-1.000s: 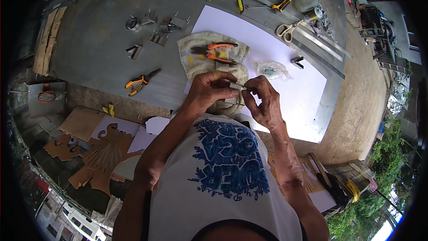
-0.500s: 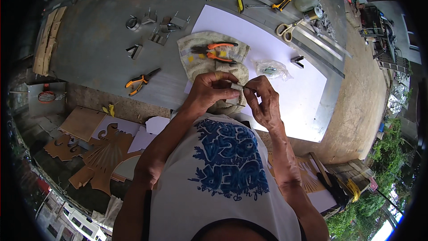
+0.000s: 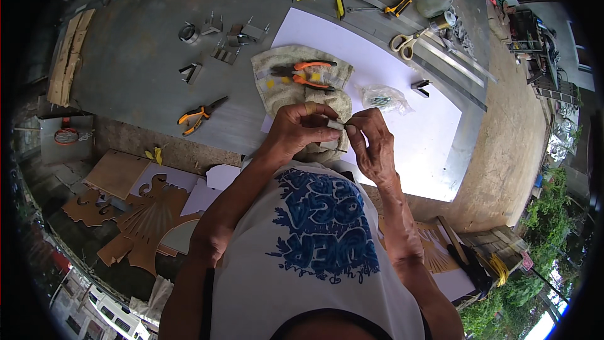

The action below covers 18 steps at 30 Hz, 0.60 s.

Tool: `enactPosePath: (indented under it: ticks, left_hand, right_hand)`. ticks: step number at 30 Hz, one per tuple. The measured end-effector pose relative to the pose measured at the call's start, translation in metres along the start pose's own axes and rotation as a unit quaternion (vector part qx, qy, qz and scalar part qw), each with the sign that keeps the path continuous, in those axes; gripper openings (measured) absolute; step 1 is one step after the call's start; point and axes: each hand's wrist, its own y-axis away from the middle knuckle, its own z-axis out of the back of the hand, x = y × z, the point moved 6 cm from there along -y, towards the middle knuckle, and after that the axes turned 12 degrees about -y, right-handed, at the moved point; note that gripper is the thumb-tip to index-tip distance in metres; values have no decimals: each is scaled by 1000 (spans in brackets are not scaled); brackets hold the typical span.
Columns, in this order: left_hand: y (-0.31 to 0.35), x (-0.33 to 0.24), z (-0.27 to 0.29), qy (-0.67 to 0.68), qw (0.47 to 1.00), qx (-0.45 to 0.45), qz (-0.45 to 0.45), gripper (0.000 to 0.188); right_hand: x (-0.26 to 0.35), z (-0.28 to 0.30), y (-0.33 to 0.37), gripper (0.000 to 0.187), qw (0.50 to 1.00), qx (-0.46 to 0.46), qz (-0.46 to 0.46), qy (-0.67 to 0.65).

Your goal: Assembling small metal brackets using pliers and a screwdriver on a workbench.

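Metal piece [image 3: 335, 124] sits between fingers [image 3: 323, 133] near the table edge [image 3: 157, 124].

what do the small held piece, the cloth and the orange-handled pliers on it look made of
Small held piece: probably metal, dull grey, flat-sided, partly hidden.
Cloth: likely cotton towelling, matte beige with a rough-looking surface.
Orange-handled pliers: dark head, apparently steel; orange-and-black grips, probably plastic.

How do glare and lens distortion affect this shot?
Head view: white sheet glares brightest toward its lower edge; edges of the table bow, picture corners go black; the small part between left hand and right hand is hard to make out.
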Motion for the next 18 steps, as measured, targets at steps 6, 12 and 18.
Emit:
enactPosePath:
  ticks: [6,12,18]
  left_hand:
    - [-1,2,2,-12,1000,-5,-11,31]
    - [-2,4,2,-16,1000,-1,-12,31]
    - [-2,4,1,-6,1000,2,-17,32]
  right_hand:
    - [-1,2,4,14,998,-25,-34,-36]
    - [2,2,2,15,999,-24,-38,-14]
    - [5,4,3,12,994,-64,-81,-48]
